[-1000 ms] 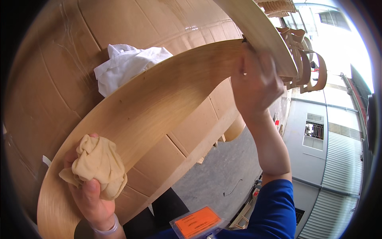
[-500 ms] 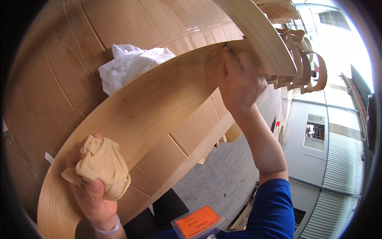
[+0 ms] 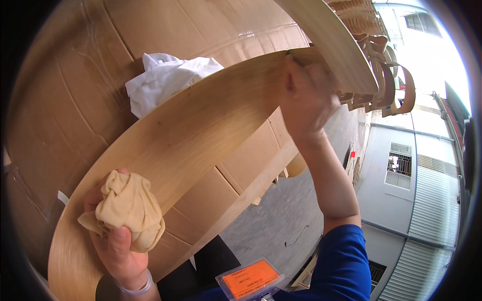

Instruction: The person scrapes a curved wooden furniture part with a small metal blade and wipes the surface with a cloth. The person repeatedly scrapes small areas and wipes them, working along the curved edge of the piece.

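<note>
Head view, left hand (image 3: 118, 251) gripping rag (image 3: 128, 210), board (image 3: 191, 135) cropped

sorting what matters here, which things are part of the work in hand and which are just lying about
In the work:
- curved wooden panel, gripped near its upper end by the right hand
- tan cloth, bunched in the left hand against the panel's lower end

Lying about:
- white cloth on the cardboard sheet
- bent wooden parts stacked behind
- orange badge at the chest
</note>
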{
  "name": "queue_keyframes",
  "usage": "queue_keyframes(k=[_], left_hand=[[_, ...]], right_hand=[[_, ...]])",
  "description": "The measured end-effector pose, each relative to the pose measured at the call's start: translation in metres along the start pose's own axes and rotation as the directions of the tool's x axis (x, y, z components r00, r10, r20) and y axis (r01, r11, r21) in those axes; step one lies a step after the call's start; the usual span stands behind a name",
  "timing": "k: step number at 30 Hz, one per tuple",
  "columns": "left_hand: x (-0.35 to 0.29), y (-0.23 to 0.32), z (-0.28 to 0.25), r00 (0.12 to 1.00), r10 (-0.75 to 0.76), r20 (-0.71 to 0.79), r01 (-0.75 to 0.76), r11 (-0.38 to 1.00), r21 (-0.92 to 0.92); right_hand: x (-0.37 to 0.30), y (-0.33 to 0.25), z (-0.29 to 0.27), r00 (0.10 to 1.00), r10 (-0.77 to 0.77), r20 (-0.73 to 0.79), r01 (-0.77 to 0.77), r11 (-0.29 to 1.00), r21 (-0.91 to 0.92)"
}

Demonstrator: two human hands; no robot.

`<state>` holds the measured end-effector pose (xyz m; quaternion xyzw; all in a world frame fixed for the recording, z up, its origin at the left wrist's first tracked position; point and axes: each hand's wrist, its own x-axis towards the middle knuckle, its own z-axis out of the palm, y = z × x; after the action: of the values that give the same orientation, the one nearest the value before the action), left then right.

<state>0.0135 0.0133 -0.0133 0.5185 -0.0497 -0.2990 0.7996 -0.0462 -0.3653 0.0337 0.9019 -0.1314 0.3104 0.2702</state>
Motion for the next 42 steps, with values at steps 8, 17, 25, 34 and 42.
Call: queue_keyframes(k=[8,17,25,34,42], left_hand=[[0.001,0.004,0.011,0.990,-0.011,-0.141,0.011,1.000,0.002],[0.002,0.002,0.015,0.992,-0.021,-0.123,0.020,1.000,-0.009],[0.008,0.002,0.022,0.994,-0.013,-0.106,0.012,1.000,-0.005],[0.096,-0.035,0.145,0.887,0.445,0.122,-0.458,0.818,0.347],[0.170,-0.079,0.264,0.582,0.780,0.229,-0.735,0.385,0.558]], right_hand=[[-0.004,-0.006,0.006,0.992,0.111,-0.067,-0.112,0.994,-0.015],[-0.005,-0.011,0.009,0.995,0.091,-0.032,-0.084,0.982,0.171],[-0.004,-0.018,0.000,0.977,0.201,0.077,-0.213,0.948,0.237],[-0.062,-0.020,-0.066,0.779,0.537,0.324,-0.602,0.498,0.624],[-0.107,0.014,-0.086,0.735,0.610,0.298,-0.610,0.402,0.683]])
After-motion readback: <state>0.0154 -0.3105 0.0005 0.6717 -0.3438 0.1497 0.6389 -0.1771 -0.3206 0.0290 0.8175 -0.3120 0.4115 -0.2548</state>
